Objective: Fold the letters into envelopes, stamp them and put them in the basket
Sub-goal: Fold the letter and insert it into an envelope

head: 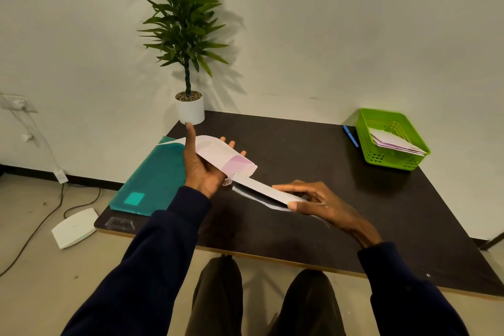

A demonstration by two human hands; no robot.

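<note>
the left hand (pixel 203 169) grips the envelope (pixel 218 154), fingers curled behind, mouth facing right so the right hand (pixel 313 199), pinching the folded letter (pixel 261 188), can slide it in.

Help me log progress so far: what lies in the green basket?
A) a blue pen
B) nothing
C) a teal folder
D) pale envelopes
D: pale envelopes lie inside the green basket, while the blue pen lies on the table beside it.

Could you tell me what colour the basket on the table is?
The basket is bright green, per the head view.
</note>
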